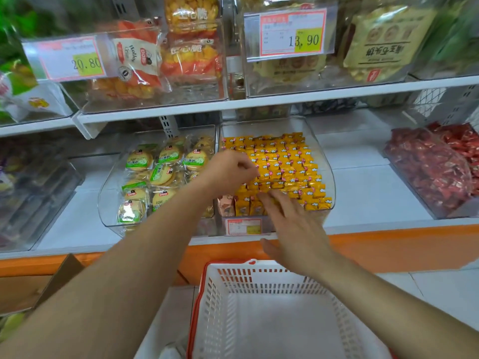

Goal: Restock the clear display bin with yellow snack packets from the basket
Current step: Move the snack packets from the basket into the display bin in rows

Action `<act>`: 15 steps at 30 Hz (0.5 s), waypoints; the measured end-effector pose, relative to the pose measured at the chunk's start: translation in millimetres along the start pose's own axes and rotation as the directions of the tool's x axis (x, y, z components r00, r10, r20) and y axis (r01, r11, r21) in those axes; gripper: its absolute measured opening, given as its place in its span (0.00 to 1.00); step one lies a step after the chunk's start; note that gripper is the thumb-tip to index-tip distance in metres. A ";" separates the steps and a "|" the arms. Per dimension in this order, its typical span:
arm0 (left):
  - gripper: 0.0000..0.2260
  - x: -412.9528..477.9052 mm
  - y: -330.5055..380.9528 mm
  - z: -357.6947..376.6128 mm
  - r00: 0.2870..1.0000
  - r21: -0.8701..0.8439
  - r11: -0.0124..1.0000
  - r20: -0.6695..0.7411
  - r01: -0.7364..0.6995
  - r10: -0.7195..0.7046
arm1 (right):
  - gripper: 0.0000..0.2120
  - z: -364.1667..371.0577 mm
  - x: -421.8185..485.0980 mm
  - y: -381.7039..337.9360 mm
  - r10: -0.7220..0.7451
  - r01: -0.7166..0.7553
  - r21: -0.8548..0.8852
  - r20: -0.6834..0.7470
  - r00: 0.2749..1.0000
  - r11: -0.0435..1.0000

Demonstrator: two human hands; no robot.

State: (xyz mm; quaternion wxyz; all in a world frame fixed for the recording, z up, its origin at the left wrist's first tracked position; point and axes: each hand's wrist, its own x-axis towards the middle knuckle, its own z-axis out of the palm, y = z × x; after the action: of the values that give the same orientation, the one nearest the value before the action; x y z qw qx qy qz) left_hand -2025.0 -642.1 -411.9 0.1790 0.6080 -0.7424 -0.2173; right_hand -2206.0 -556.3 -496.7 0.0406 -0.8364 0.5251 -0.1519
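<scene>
The clear display bin point(327, 177) on the middle shelf holds tidy rows of yellow snack packets point(285, 161). My left hand point(230, 172) hovers over the bin's left side with its fingers curled; I cannot see anything held in it. My right hand point(295, 226) reaches over the bin's front edge, fingers straight and spread, the fingertips touching the front packets. Below, the white basket with a red rim point(207, 301) shows a bare bottom with no packets visible.
A clear bin of green-labelled round biscuits point(155, 174) stands left of the yellow bin, and a bin of red packets point(435, 167) stands at the right. An upper shelf carries bagged snacks and price tags point(290, 35). An orange shelf edge point(388, 244) runs below.
</scene>
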 end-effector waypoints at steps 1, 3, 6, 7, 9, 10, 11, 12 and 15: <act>0.05 12.6 5.7 -0.5 0.999 -0.062 0.998 0.032 -0.015 0.017 | 0.43 2.9 -1.2 -1.5 0.007 -0.007 0.006 -0.027 1.000 1.000; 0.03 34.0 14.6 6.9 0.985 -0.057 0.997 0.162 -0.053 0.062 | 0.44 6.5 -3.0 -3.2 0.013 -0.012 0.023 -0.075 0.997 1.000; 0.03 55.5 16.5 27.4 0.933 0.167 0.978 0.355 -0.122 0.056 | 0.46 10.9 -4.9 -3.6 0.022 -0.019 0.031 -0.095 0.995 0.999; 0.03 59.7 15.0 31.5 0.926 0.211 0.968 0.374 -0.139 0.051 | 0.47 12.4 -5.8 -3.4 0.026 -0.024 0.026 -0.094 0.995 0.999; 0.03 64.1 11.0 34.4 0.918 0.261 0.950 0.392 -0.173 0.059 | 0.48 14.9 -8.1 -3.0 0.034 -0.032 0.023 -0.089 0.995 0.999; 0.04 64.2 9.2 34.3 0.913 0.278 0.940 0.401 -0.198 0.074 | 0.47 15.7 -9.2 -2.1 0.030 -0.028 0.026 -0.085 0.996 0.999; 0.04 64.6 6.9 34.3 0.910 0.283 0.934 0.405 -0.220 0.092 | 0.46 16.2 -10.1 -0.4 0.021 -0.019 0.032 -0.078 0.997 0.999; 0.03 64.7 4.8 34.9 0.910 0.275 0.934 0.401 -0.230 0.106 | 0.44 16.1 -11.1 1.9 0.009 -0.006 0.043 -0.068 0.998 0.999; 0.04 62.3 0.8 39.2 0.928 0.253 0.943 0.355 -0.214 0.115 | 0.40 13.3 -12.6 8.1 -0.014 0.020 0.125 -0.047 0.999 0.992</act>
State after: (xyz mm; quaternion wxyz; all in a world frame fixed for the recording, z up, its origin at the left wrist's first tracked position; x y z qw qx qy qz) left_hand -2058.6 -699.0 -444.3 -0.0225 0.5165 -0.8343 -0.1913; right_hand -2214.1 -549.9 -513.8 0.0798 -0.8330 0.5081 -0.2039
